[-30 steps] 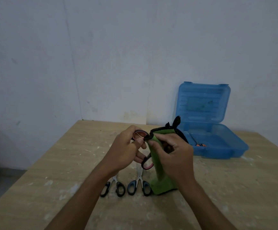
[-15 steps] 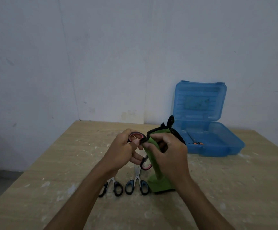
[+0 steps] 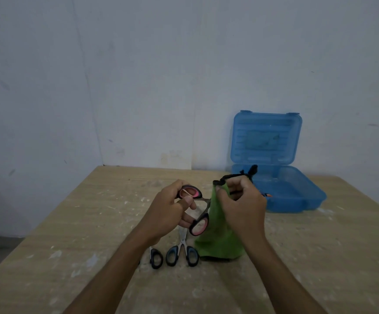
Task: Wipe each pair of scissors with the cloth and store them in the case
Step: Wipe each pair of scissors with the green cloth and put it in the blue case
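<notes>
My left hand (image 3: pixel 169 209) holds a pair of scissors with pink and black handles (image 3: pixel 198 224) by its handles, above the table. My right hand (image 3: pixel 243 207) grips a green cloth with black trim (image 3: pixel 218 236) wrapped around the blades, which are hidden; the cloth's lower end hangs down to the table. Two more pairs lie on the table under my hands: one with blue and black handles (image 3: pixel 182 253) and one half hidden behind my left forearm (image 3: pixel 156 258). The blue plastic case (image 3: pixel 297 196) stands open at the back right, with a small orange-handled item (image 3: pixel 267 195) inside.
The wooden table (image 3: pixel 70 245) is speckled with white paint marks and butts against a plain white wall. Its left edge runs diagonally from the back corner toward the near left. The case lid (image 3: pixel 266 138) stands upright against the wall.
The scissors' handles have spread further apart in my left hand, and my right hand with the cloth has shifted slightly right along the blades. The scissors on the table have not moved.
</notes>
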